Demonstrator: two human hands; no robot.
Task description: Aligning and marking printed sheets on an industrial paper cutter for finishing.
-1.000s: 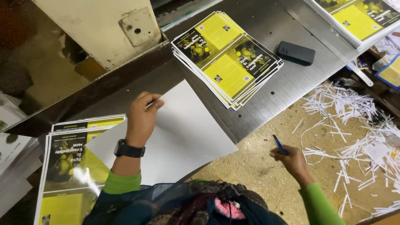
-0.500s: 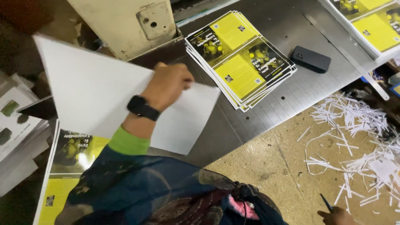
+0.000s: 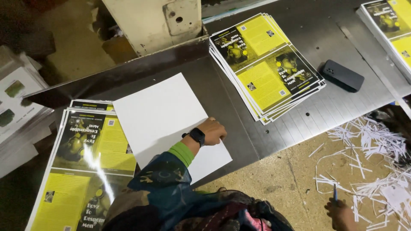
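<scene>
My left hand (image 3: 214, 130), with a black watch on the wrist and a green cuff, rests with curled fingers on the right edge of a large blank white sheet (image 3: 158, 113). The sheet lies flat on the dark metal table (image 3: 317, 115), partly over a stack of yellow-and-black printed sheets (image 3: 85, 158) at the left. My right hand (image 3: 340, 214) hangs low at the bottom right over the floor and grips a blue pen (image 3: 335, 194).
A fanned stack of yellow-and-black printed sheets (image 3: 265, 64) lies on the table's middle, with a black phone-like case (image 3: 342, 76) to its right. Another printed stack (image 3: 389, 21) is at top right. White paper trimmings (image 3: 372, 171) litter the floor. A beige machine body (image 3: 158, 21) stands behind.
My left hand lifted the white sheet, swung it up to the left, then laid it flat again nearer the table's front edge. My right hand dropped lower with the pen.
</scene>
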